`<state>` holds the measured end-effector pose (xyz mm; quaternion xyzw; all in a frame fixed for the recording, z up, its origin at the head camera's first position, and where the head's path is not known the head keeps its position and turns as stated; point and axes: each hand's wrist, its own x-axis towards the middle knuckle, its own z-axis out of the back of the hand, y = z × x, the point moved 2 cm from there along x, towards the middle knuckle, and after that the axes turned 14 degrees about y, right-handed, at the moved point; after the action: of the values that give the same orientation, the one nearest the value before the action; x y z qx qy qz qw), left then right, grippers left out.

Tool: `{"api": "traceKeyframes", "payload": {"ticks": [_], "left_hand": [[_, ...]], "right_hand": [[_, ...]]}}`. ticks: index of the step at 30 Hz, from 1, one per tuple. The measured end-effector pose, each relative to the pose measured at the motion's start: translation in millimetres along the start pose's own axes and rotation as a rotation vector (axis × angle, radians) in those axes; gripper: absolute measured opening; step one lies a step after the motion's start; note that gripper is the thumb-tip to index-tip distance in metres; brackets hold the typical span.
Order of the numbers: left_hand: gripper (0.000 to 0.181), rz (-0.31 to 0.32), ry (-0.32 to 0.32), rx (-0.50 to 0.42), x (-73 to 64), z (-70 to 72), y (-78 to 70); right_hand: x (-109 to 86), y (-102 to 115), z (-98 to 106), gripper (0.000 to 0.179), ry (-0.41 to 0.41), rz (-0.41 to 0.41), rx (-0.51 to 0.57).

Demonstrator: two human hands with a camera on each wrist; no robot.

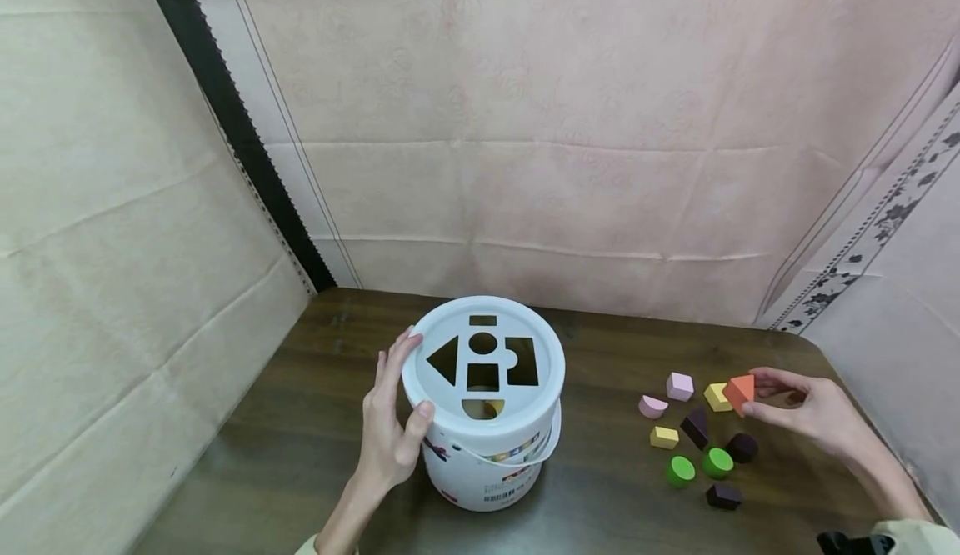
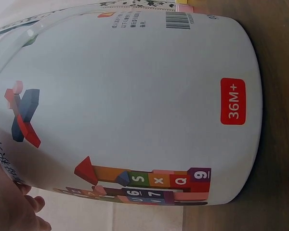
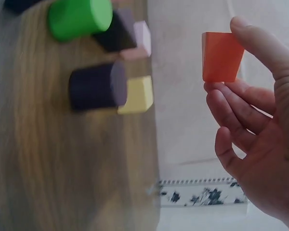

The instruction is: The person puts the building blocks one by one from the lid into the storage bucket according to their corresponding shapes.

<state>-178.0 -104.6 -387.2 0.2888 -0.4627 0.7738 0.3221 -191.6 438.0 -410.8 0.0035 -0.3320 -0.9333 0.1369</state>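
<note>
My right hand [image 1: 806, 409] pinches an orange triangular block [image 1: 738, 392] between thumb and fingers, above the right side of the table. In the right wrist view the thumb presses one face of the orange block [image 3: 222, 57], with fingertips at the opposite side. A white bucket [image 1: 487, 476] stands upright under a pale blue lid [image 1: 540, 409] with several shaped holes. Along the lid's left side, my left hand [image 1: 390, 422] rests with fingers extended, its thumb at the near rim. The left wrist view shows the bucket's printed wall [image 2: 149, 96] up close.
Loose blocks lie right of the bucket: a pink cube [image 1: 680, 386], a pink half-round block [image 1: 652, 407], green cylinders [image 1: 681, 472], yellow blocks [image 1: 663, 437] and dark blocks [image 1: 723, 497]. The bucket's handle [image 1: 551, 438] hangs at its right. Cloth walls [image 1: 525, 163] enclose the table.
</note>
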Motion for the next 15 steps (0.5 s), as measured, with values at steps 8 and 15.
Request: {"api": "traceKeyframes", "payload": {"ticks": [8,15], "left_hand": [[0.069,-0.001,0.003,-0.005,0.1,-1.2,-0.5],[0.069,-0.008,-0.002,-0.007,0.3,-0.4,0.3]], "right_hand": [[8.9,44,-2,0.043,-0.078,0.077,-0.05],[24.6,87,-4,0.041,-0.098,0.136,-0.076]]}}
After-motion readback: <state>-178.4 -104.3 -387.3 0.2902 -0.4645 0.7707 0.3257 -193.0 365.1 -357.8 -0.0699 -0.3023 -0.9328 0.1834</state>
